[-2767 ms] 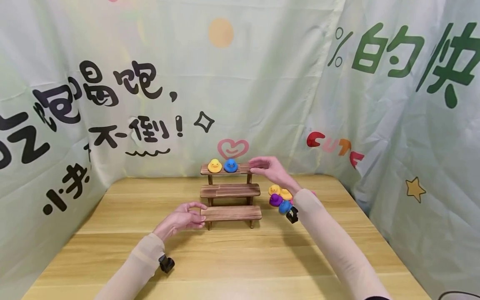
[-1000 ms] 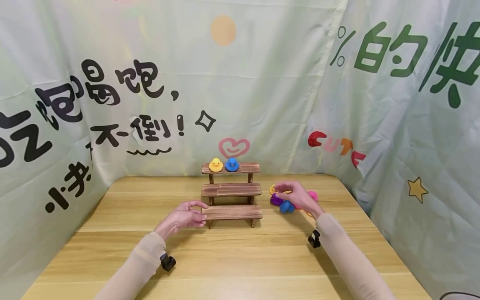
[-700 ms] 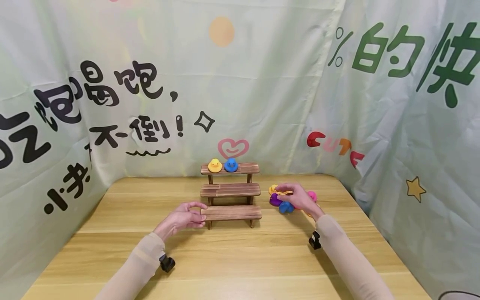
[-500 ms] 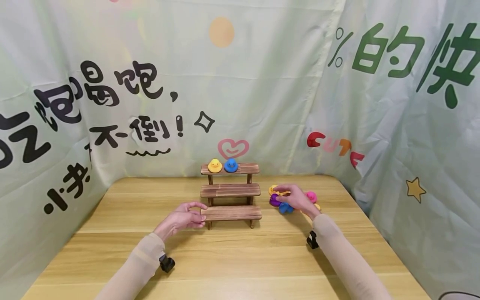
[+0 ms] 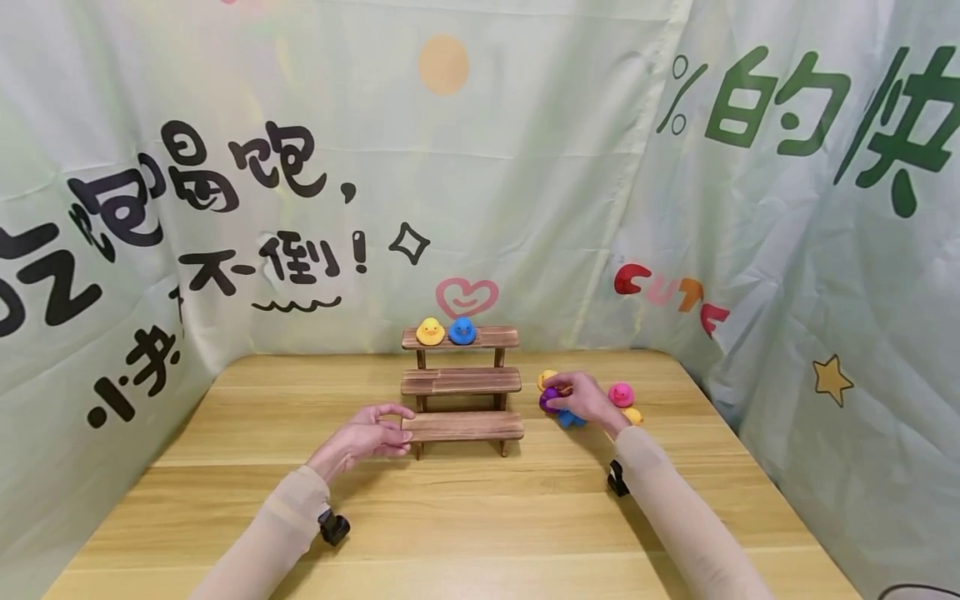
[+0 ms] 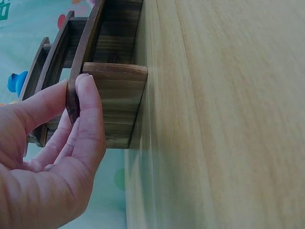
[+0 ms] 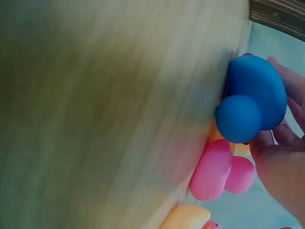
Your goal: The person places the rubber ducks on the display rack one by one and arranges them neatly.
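Observation:
My left hand (image 5: pixel 366 435) pinches the left end of the lowest step of a three-step wooden stand (image 5: pixel 462 425); in the left wrist view thumb and fingers lie on both faces of that board (image 6: pixel 73 90). A yellow rubber duck (image 5: pixel 430 332) and a blue rubber duck (image 5: pixel 462 331) sit side by side on the top step. Right of the stand, my right hand (image 5: pixel 588 400) has its thumb and fingertips around a purple rubber duck (image 5: pixel 550 401). A second blue duck (image 7: pixel 255 90) largely hides that purple duck in the right wrist view.
Close around my right hand are a yellow duck (image 5: pixel 546 377), a pink duck (image 5: pixel 621 394) and another yellow duck (image 5: pixel 633 416) on the wooden table (image 5: pixel 480 517). A printed cloth (image 5: pixel 555 208) hangs behind and along both sides.
My right hand has come down from the top step's right end to the ducks, then shifted slightly left and lower onto the purple duck. My left hand has kept its hold on the stand.

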`<state>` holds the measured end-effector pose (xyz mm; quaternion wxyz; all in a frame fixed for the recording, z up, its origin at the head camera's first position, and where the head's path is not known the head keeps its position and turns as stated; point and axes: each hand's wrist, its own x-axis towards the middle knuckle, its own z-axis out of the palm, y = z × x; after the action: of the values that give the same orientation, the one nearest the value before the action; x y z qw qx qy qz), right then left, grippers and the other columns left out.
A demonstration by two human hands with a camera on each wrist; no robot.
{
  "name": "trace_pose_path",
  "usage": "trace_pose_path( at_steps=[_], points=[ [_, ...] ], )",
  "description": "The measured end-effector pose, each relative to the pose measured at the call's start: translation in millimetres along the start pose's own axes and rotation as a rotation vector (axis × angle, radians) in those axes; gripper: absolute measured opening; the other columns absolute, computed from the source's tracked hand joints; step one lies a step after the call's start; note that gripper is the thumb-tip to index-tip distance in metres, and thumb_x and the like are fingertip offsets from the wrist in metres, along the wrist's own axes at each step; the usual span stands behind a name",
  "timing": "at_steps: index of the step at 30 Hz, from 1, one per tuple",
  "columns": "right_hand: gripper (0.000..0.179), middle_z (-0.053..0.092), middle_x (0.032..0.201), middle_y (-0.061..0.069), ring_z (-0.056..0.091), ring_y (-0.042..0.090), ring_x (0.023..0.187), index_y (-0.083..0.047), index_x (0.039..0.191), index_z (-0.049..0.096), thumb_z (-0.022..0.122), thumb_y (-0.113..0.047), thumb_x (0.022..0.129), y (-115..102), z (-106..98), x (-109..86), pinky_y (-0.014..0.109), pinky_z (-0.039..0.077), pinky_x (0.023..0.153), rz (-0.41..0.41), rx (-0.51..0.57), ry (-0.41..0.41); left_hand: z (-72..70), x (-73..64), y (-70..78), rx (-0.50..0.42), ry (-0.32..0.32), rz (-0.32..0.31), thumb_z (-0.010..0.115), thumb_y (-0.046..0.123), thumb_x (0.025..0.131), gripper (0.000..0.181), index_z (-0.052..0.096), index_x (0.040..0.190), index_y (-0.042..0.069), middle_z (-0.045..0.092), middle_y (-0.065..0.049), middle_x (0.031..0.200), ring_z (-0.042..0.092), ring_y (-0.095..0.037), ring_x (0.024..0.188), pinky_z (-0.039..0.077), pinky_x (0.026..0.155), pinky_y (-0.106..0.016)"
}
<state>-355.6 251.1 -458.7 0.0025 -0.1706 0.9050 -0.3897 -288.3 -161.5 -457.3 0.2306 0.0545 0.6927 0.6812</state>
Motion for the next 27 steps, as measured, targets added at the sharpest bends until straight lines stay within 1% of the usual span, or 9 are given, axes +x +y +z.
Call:
trace_pose_path(
  at_steps=[4, 9, 12, 17, 20, 22, 24, 27],
  points=[
    [0.036, 0.069, 0.114, 0.019, 0.067, 0.030, 0.099, 0.000, 0.119, 0.068, 0.076, -0.006, 0.084, -0.7, 1.2, 1.6, 0.043, 0.058, 0.088, 0.025, -0.036, 0.005, -0.4, -0.4, 0.6, 0.007, 0.002, 0.001, 0.067, -0.002, 0.088, 0.050, 0.046, 0.133, -0.005, 0.065, -0.011, 0.086, 0.070, -0.021, 0.078, 0.063, 0.075, -0.030],
    [0.034, 0.070, 0.112, 0.018, 0.067, 0.030, 0.098, 0.000, 0.118, 0.068, 0.076, -0.007, 0.085, -1.7, 2.1, 2.3, 0.043, 0.058, 0.088, 0.008, -0.057, 0.009, -0.2, -2.0, 1.3, 0.002, -0.001, 0.004, 0.067, -0.003, 0.088, 0.050, 0.047, 0.133, -0.005, 0.065, -0.010, 0.086, 0.070, -0.021, 0.077, 0.063, 0.076, -0.031],
    [0.035, 0.069, 0.113, 0.018, 0.067, 0.030, 0.099, 0.001, 0.120, 0.067, 0.074, -0.009, 0.087, -3.1, 0.1, 1.4, 0.041, 0.059, 0.086, 0.007, -0.019, 0.014, 0.0, -1.9, 1.4, 0.002, -0.005, 0.006, 0.067, -0.003, 0.088, 0.049, 0.047, 0.133, -0.004, 0.065, -0.010, 0.086, 0.070, -0.021, 0.077, 0.063, 0.077, -0.031],
    [0.037, 0.068, 0.117, 0.018, 0.067, 0.030, 0.102, -0.001, 0.125, 0.064, 0.070, -0.013, 0.091, -10.7, -9.3, -0.7, 0.037, 0.060, 0.084, 0.047, 0.064, 0.027, -0.3, -0.4, 0.8, -0.001, -0.007, 0.002, 0.066, -0.003, 0.089, 0.048, 0.047, 0.133, -0.004, 0.066, -0.011, 0.085, 0.070, -0.021, 0.077, 0.063, 0.075, -0.031],
    [0.036, 0.067, 0.119, 0.018, 0.066, 0.032, 0.104, -0.003, 0.127, 0.064, 0.068, -0.012, 0.092, -14.7, -14.4, -0.4, 0.037, 0.060, 0.086, 0.055, 0.108, 0.033, -0.8, 0.1, 1.0, -0.006, -0.005, 0.001, 0.066, -0.003, 0.089, 0.048, 0.047, 0.133, -0.005, 0.066, -0.011, 0.085, 0.070, -0.021, 0.076, 0.063, 0.075, -0.031],
    [0.036, 0.066, 0.122, 0.019, 0.064, 0.033, 0.107, -0.003, 0.127, 0.064, 0.067, -0.012, 0.093, -16.3, -16.7, -0.3, 0.038, 0.059, 0.088, 0.046, 0.125, 0.034, -1.0, 0.0, 1.1, -0.009, -0.003, -0.001, 0.066, -0.003, 0.089, 0.048, 0.047, 0.133, -0.005, 0.065, -0.011, 0.085, 0.070, -0.021, 0.076, 0.063, 0.075, -0.031],
    [0.035, 0.065, 0.125, 0.019, 0.062, 0.036, 0.111, -0.005, 0.128, 0.064, 0.066, -0.011, 0.094, -18.1, -18.3, -1.1, 0.042, 0.059, 0.090, 0.045, 0.147, 0.033, -1.1, -0.3, 1.0, -0.009, -0.005, -0.004, 0.066, -0.003, 0.088, 0.048, 0.047, 0.133, -0.004, 0.065, -0.010, 0.085, 0.070, -0.021, 0.076, 0.063, 0.075, -0.031],
    [0.033, 0.064, 0.127, 0.017, 0.058, 0.037, 0.119, -0.007, 0.128, 0.064, 0.064, -0.012, 0.095, -20.6, -19.9, -2.5, 0.044, 0.057, 0.093, 0.036, 0.152, 0.036, -1.4, -0.9, 0.6, -0.009, -0.009, -0.010, 0.068, -0.002, 0.088, 0.049, 0.048, 0.132, -0.003, 0.065, -0.010, 0.084, 0.070, -0.020, 0.076, 0.063, 0.074, -0.032]
  ],
)
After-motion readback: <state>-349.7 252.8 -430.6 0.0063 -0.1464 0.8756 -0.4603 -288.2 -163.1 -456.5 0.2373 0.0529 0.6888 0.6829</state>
